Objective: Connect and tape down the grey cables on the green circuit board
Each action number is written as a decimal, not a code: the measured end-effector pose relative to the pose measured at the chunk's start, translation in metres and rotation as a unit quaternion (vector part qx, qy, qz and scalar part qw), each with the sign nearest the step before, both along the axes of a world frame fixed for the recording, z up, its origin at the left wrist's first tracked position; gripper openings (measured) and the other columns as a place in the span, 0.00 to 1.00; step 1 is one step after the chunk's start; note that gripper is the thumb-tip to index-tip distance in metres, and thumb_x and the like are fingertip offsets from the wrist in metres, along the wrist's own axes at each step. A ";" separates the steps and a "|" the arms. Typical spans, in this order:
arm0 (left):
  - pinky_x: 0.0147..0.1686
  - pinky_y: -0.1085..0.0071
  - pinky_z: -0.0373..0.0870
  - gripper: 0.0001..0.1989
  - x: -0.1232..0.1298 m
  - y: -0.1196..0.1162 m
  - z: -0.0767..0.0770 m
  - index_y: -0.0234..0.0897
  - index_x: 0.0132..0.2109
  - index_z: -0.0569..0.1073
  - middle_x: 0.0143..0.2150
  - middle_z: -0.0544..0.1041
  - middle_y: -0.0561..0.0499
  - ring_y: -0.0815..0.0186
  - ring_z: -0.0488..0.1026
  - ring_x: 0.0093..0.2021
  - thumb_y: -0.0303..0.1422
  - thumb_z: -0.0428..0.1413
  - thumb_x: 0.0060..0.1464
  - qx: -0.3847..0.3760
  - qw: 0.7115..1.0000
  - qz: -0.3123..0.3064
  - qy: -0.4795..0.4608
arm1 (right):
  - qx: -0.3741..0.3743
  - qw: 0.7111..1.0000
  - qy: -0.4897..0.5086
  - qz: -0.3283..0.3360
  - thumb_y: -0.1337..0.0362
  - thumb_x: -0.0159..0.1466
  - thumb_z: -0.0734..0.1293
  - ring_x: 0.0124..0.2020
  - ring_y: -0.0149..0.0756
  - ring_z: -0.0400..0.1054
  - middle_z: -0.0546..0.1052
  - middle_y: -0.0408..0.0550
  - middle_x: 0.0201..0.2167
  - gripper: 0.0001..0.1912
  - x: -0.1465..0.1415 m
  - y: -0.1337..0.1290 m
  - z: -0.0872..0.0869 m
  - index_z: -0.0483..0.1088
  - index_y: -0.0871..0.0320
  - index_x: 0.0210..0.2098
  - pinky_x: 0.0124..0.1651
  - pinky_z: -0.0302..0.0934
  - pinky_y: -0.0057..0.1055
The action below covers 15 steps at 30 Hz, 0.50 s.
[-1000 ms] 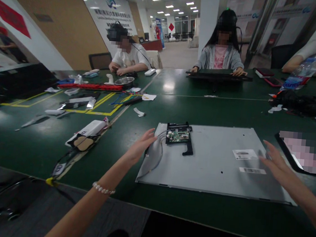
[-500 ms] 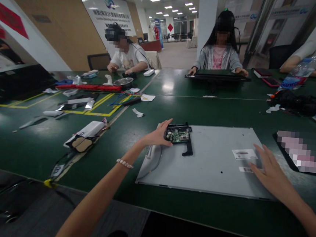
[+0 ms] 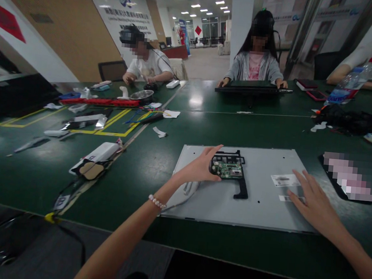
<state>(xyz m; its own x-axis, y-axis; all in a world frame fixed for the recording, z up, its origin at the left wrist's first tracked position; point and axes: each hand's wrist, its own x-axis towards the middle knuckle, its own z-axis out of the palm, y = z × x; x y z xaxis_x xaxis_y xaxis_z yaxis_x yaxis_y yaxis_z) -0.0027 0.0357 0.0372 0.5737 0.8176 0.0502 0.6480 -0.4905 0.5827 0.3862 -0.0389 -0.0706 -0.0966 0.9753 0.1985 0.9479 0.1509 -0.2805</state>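
Observation:
A flat grey metal panel (image 3: 262,163) lies on the green table, with white labels on its right part. Over the panel's left half is a black bracket (image 3: 242,185) carrying a green circuit board (image 3: 230,169). My left hand (image 3: 201,164) grips the left edge of this bracket between thumb and fingers. Grey cables (image 3: 189,196) run from under that hand toward the panel's lower left corner. At the right side, my right hand (image 3: 313,203) rests over the panel edge by the labels, fingers spread, holding nothing.
A phone (image 3: 348,177) lies right of the panel. On the left is a white battery-like pack (image 3: 96,160) with cables. Across the table a person holds a dark screen (image 3: 252,89); another person sits further left. A bottle (image 3: 348,86) stands at the back right.
My left hand has moved right along the panel, and the bracket with the circuit board has shifted right with it. My right hand stays at the panel's right side.

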 end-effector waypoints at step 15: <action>0.63 0.44 0.53 0.57 0.027 -0.020 -0.021 0.41 0.71 0.39 0.68 0.48 0.36 0.41 0.52 0.66 0.44 0.64 0.42 -0.059 0.997 -0.033 -0.027 | -0.007 0.999 -0.037 0.010 0.48 0.67 0.52 0.69 0.59 0.44 0.56 0.59 0.67 0.34 -0.004 -0.009 0.003 0.51 0.57 0.68 0.62 0.53 0.58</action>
<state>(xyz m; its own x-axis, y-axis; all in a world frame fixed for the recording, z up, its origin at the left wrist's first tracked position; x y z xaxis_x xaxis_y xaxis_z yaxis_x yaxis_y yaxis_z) 0.0247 0.0152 0.0161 0.6247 0.7807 -0.0128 0.5833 -0.4558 0.6723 0.3824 -0.0483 -0.0674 -0.1302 0.9758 0.1757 0.9628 0.1667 -0.2126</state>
